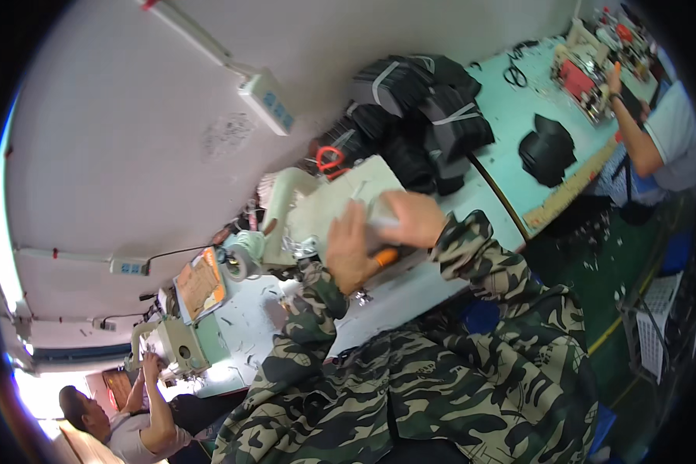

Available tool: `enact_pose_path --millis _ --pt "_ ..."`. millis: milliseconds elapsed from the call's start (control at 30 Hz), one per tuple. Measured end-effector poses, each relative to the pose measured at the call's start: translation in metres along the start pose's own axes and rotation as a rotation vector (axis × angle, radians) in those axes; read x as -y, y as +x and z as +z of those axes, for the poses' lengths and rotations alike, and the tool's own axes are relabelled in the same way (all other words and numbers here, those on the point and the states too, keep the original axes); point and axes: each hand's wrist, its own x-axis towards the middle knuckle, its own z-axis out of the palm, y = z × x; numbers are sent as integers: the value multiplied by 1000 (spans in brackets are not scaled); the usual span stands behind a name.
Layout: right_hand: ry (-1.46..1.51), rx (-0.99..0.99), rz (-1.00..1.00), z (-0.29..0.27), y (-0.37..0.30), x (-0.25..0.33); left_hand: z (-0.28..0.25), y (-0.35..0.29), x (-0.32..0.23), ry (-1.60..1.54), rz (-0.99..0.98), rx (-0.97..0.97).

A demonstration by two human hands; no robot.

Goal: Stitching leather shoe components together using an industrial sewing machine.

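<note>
My left hand (348, 249) is raised over the sewing machine's bed, blurred, with its fingers stretched out and fairly close together. Something orange (386, 257) shows at its thumb side; whether it is a finger cover or a handle is unclear. Close beside it, my right hand (416, 220) is smeared by motion, its fingers pointing toward the left one. A pale grey patch (383, 215) lies between the two hands, too blurred to name. Just beyond my hands stands the cream sewing machine (290, 197), with a flat cream panel (379, 176) behind them.
Bundles of black cut pieces (394, 81) tied with pale strips are piled behind the machine, near red-handled scissors (330, 158). A loose black stack (547, 149) lies on the right-hand table (503, 100). People work at both sides. A clipboard (201, 284) stands at left.
</note>
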Motion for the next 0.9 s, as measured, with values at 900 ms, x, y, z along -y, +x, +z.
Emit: enact_pose_path --millis 900 --pt "1487 -432 708 113 -250 66 76 -150 -37 -1139 -313 730"
